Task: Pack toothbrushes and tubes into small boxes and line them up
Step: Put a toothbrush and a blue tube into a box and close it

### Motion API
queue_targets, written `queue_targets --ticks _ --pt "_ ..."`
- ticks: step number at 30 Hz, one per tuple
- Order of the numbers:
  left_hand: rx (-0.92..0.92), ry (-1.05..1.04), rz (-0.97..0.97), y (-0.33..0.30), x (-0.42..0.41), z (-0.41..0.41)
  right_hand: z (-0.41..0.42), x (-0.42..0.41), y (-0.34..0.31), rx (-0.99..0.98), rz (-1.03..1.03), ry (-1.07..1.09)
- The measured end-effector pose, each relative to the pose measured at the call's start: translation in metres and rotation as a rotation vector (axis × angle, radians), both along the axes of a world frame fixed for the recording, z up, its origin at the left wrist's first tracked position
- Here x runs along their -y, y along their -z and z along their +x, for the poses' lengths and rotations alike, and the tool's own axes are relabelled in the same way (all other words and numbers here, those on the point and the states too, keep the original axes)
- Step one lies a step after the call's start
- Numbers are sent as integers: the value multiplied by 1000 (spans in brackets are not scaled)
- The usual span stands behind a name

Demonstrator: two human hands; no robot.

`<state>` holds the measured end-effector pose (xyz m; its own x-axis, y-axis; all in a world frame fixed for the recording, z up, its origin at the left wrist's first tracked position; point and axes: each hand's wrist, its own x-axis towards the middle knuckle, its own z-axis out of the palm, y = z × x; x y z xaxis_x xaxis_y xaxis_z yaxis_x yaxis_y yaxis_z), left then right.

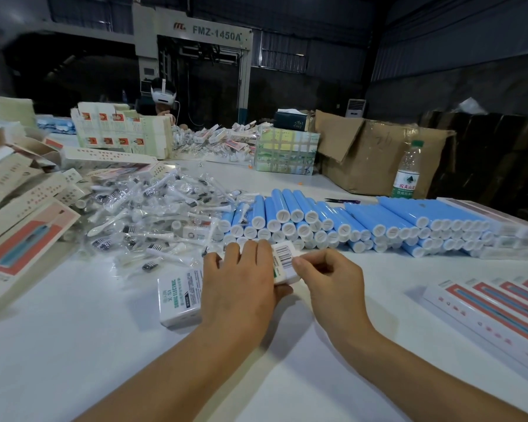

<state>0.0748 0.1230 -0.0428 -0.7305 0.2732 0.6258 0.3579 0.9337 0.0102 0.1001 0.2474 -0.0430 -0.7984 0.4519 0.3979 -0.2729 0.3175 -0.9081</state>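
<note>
My left hand (pixel 241 284) grips a small white box (pixel 284 263) with a barcode on its end, fingers over the top and thumb under it. My right hand (pixel 326 275) pinches the same box's end flap from the right. Another small white box (pixel 179 296) with green lettering lies flat just left of my left hand. A pile of wrapped toothbrush heads (pixel 153 214) sits beyond on the left. Stacked blue tubes (pixel 348 223) with white caps lie in rows beyond my hands.
Flat and folded cartons (pixel 22 214) crowd the left side. Long packed boxes (pixel 494 306) lie in a row at the right. A water bottle (pixel 407 172), a brown cardboard box (pixel 375 156) and scissors (pixel 342 201) stand farther back. Another person (pixel 163 100) sits across the white table (pixel 104 360).
</note>
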Motion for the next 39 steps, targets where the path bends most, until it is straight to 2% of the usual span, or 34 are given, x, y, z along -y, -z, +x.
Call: queue_targets --ticks 12,18,22,27,32,35,37,39 --pt "-148 28 -66 0 -3 6 0 0 1 59 -10 -38" --pt "-30 5 -128 -2 -2 9 -1 1 0 98 -108 -84" --pt "-52 -15 -172 -3 -2 11 1 1 1 68 61 -42" --pt "-124 -3 -149 2 -5 11 4 3 3 53 131 -25" --pt "-165 44 -151 5 -5 8 3 2 2 65 130 -32" --pt "-84 50 -188 1 -4 10 3 2 -1 86 62 -74" --pt "32 39 -100 -7 -3 5 2 0 -4 85 -50 -111" --pt "128 89 122 -22 3 -6 1 -4 -9 44 -181 -112"
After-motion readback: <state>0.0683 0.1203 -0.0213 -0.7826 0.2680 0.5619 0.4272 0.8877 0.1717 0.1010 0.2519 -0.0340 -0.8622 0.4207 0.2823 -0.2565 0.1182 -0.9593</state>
